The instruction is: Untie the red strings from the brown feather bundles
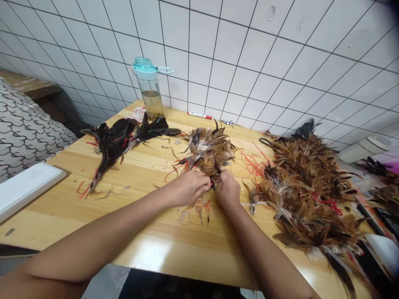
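Feathers (222, 153) could slip from the brown bundle (212, 143) lying on the table (193, 249) before you if your left hand (193, 187) and right hand (228, 189), both curled closed at its near edge around something too hidden to tell, pull unevenly, or loose red thread (254, 164) snags.
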Demonstrator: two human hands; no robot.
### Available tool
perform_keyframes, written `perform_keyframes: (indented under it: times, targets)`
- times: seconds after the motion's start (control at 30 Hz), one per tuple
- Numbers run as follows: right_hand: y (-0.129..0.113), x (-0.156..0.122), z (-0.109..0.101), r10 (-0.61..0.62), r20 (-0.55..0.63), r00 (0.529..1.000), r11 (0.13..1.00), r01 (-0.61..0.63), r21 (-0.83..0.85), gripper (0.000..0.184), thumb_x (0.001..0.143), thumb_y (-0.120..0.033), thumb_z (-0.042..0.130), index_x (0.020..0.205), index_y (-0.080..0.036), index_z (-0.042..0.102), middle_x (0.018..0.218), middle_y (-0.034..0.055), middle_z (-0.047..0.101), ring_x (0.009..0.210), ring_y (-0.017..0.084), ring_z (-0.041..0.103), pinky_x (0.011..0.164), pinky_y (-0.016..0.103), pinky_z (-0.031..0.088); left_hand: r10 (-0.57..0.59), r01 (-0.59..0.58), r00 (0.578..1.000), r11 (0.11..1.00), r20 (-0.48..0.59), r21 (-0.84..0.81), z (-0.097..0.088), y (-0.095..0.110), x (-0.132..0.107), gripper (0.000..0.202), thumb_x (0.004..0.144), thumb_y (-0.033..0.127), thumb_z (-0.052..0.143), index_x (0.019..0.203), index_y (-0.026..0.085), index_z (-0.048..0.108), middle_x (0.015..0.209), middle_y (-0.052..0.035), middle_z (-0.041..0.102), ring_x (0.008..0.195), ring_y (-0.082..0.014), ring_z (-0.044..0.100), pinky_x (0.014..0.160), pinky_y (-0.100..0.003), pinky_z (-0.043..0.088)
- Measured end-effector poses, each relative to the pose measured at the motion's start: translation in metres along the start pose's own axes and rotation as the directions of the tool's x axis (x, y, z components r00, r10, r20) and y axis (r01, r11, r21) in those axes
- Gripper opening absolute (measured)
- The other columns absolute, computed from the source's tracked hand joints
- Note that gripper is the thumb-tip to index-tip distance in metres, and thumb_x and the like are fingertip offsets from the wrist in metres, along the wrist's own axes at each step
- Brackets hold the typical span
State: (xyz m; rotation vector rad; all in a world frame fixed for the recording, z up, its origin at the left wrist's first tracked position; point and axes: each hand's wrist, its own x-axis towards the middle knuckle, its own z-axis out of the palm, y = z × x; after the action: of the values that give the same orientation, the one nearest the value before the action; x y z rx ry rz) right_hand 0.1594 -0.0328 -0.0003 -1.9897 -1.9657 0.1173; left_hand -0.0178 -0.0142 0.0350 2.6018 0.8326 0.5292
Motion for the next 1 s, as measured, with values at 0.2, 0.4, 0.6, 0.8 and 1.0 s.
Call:
perform_keyframes:
  times: [0.2, 0.4, 0.6, 0.8, 1.0]
  targets:
    - [-0.010, -0.006, -0.005, -0.177, 0.085, 0.980, 0.938, 0.195, -0.286, 0.021, 0.091, -0.026, 0.044, 0.086, -0.019, 0.063, 0.093, 0.0077, 0.066, 0.073, 0.016, 0.056, 0.066, 0.030, 0.030, 0.272, -0.215, 0.950, 0.927, -0.153, 0.308, 0.003, 0.011, -0.002, 0.020, 0.090, 0.014, 0.042, 0.079, 0.016, 0.059, 0.074, -0.0048, 0.060, 0.071, -0.0156, 0.053, 0.067, -0.028, 0.040]
    - [-0.019, -0.015, -0.007, -0.459, 0.181, 0.870, 0.845, 0.491, -0.213, 0.022, 0.088, -0.015, 0.042, 0.085, -0.018, 0.064, 0.084, 0.0068, 0.065, 0.067, 0.013, 0.052, 0.063, 0.030, 0.027, 0.256, -0.185, 0.931, 0.946, -0.259, 0.267, -0.021, -0.009, -0.002, 0.022, 0.090, 0.015, 0.043, 0.080, 0.016, 0.062, 0.074, -0.0053, 0.062, 0.074, -0.0164, 0.053, 0.070, -0.028, 0.041]
    - [-0.015, -0.020, -0.007, -0.556, 0.038, 0.830, 0.818, 0.539, 0.200, 0.015, 0.078, -0.011, 0.044, 0.069, -0.019, 0.054, 0.075, 0.0040, 0.059, 0.065, 0.013, 0.050, 0.058, 0.024, 0.032, 0.058, -0.099, 0.979, 0.973, -0.194, -0.210, -0.021, -0.042, 0.000, 0.020, 0.089, 0.022, 0.050, 0.081, 0.016, 0.067, 0.080, -0.0035, 0.069, 0.076, -0.0122, 0.062, 0.072, -0.022, 0.044]
    - [-0.005, -0.012, -0.005, -0.264, -0.103, 0.959, 0.794, 0.277, 0.541, 0.028, 0.088, -0.019, 0.032, 0.063, -0.022, 0.044, 0.058, -0.0004, 0.049, 0.059, 0.014, 0.048, 0.061, 0.025, 0.039, -0.103, 0.055, 0.990, 0.909, -0.095, -0.412, 0.006, -0.039, 0.008, 0.016, 0.083, 0.027, 0.059, 0.078, 0.014, 0.067, 0.077, -0.0031, 0.070, 0.071, -0.0142, 0.061, 0.065, -0.022, 0.043]
    - [0.000, -0.003, -0.006, -0.033, -0.103, 0.994, 0.994, 0.044, 0.099, 0.024, 0.083, -0.014, 0.034, 0.076, -0.019, 0.056, 0.083, 0.0060, 0.062, 0.072, 0.017, 0.054, 0.061, 0.026, 0.034, -0.071, 0.054, 0.984, 0.993, -0.164, -0.105, 0.024, -0.005, 0.006, 0.020, 0.089, 0.023, 0.048, 0.077, 0.014, 0.061, 0.072, -0.0041, 0.064, 0.070, -0.0157, 0.058, 0.066, -0.026, 0.042]
